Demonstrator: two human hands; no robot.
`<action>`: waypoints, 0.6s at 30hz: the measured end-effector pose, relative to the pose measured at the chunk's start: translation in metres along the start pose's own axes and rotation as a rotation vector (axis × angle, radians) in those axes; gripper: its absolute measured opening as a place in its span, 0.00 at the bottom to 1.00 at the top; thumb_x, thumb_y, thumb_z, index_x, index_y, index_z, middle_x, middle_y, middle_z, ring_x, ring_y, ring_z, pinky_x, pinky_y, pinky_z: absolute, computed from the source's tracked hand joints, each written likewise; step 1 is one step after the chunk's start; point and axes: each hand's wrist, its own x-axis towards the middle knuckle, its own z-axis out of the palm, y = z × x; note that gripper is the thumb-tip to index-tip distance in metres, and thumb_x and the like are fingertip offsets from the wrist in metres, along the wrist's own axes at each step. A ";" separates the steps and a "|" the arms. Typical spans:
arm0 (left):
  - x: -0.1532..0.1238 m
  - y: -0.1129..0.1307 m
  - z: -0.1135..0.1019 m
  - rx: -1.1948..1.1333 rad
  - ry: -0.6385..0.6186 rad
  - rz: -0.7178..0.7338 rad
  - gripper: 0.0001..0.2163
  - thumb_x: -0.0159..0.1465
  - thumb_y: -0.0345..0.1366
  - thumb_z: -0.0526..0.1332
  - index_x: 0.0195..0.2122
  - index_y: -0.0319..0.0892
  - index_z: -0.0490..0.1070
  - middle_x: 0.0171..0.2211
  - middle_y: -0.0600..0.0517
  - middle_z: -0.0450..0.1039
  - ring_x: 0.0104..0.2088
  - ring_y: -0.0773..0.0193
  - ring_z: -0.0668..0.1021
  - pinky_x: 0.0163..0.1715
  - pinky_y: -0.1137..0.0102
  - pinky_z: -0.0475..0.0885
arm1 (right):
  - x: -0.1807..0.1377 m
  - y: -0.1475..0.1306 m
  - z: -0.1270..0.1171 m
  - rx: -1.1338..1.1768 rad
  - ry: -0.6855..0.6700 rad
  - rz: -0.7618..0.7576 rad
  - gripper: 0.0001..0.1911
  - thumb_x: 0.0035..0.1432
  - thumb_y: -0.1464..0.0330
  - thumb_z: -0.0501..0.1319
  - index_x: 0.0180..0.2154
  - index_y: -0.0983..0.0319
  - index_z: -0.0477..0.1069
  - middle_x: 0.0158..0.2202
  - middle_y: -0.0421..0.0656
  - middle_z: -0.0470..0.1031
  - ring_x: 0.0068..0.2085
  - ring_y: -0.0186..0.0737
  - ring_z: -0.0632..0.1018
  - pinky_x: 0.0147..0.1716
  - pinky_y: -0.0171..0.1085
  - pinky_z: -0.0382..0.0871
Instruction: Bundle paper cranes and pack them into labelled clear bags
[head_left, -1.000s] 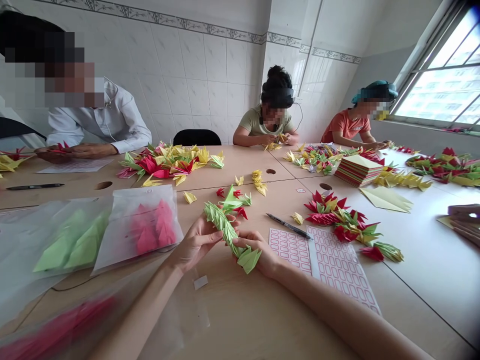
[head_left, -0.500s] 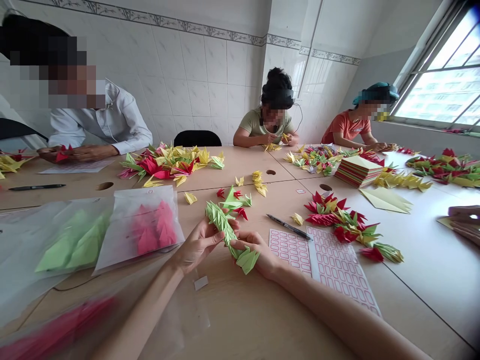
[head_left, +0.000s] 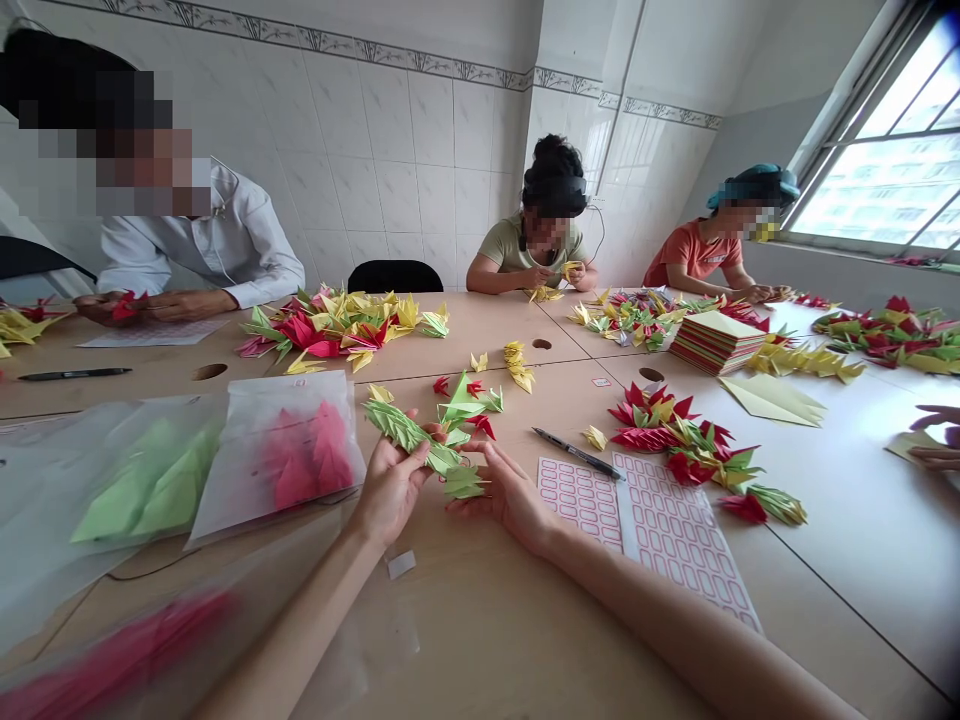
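My left hand (head_left: pixel 391 480) grips a long chain of nested green folded paper pieces (head_left: pixel 417 445) near its middle, holding it over the wooden table (head_left: pixel 495 620). The chain lies nearly level, its far end pointing up-left. My right hand (head_left: pixel 512 490) is beside the chain's near end, palm up and fingers spread, touching it only at the fingertips. Just beyond the hands lie loose green and red folded pieces (head_left: pixel 466 400). A black pen (head_left: pixel 577 452) and sheets of red-bordered labels (head_left: pixel 652 520) lie right of my right hand.
Plastic bags of pink (head_left: pixel 289 455) and green (head_left: pixel 142 485) pieces lie at left. Piles of coloured folded paper (head_left: pixel 337 325) and a paper stack (head_left: pixel 716 340) cover the far table. Three other people sit folding across the table; another person's hand (head_left: pixel 937 435) shows at right.
The green chain has swung from steeply slanted to nearly level and shifted left. My right hand has let go of its lower end and opened; my left hand still grips it.
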 end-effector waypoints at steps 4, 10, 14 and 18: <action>0.003 -0.002 -0.004 -0.040 0.029 0.042 0.23 0.50 0.27 0.65 0.47 0.44 0.61 0.34 0.53 0.73 0.37 0.61 0.78 0.35 0.66 0.74 | 0.000 0.002 -0.002 -0.102 0.034 -0.057 0.21 0.45 0.64 0.67 0.41 0.58 0.64 0.33 0.38 0.69 0.33 0.34 0.74 0.33 0.34 0.67; 0.005 -0.005 -0.007 -0.042 0.045 0.055 0.24 0.50 0.28 0.66 0.47 0.45 0.59 0.36 0.53 0.73 0.38 0.59 0.78 0.35 0.64 0.75 | 0.004 0.004 -0.005 -0.356 0.137 -0.226 0.13 0.47 0.67 0.63 0.36 0.61 0.66 0.30 0.38 0.66 0.32 0.32 0.69 0.31 0.31 0.63; 0.005 -0.005 -0.007 -0.025 0.051 0.088 0.25 0.50 0.29 0.65 0.47 0.46 0.58 0.37 0.53 0.74 0.38 0.60 0.78 0.35 0.66 0.74 | 0.004 0.005 -0.008 -0.491 0.203 -0.315 0.08 0.50 0.68 0.60 0.35 0.61 0.67 0.29 0.38 0.65 0.31 0.32 0.67 0.31 0.31 0.63; 0.002 -0.006 -0.004 -0.005 0.056 0.102 0.23 0.51 0.29 0.65 0.47 0.46 0.58 0.36 0.53 0.73 0.38 0.60 0.78 0.35 0.67 0.74 | 0.003 0.007 -0.009 -0.611 0.179 -0.345 0.11 0.49 0.70 0.60 0.38 0.60 0.68 0.38 0.42 0.66 0.34 0.33 0.69 0.33 0.32 0.66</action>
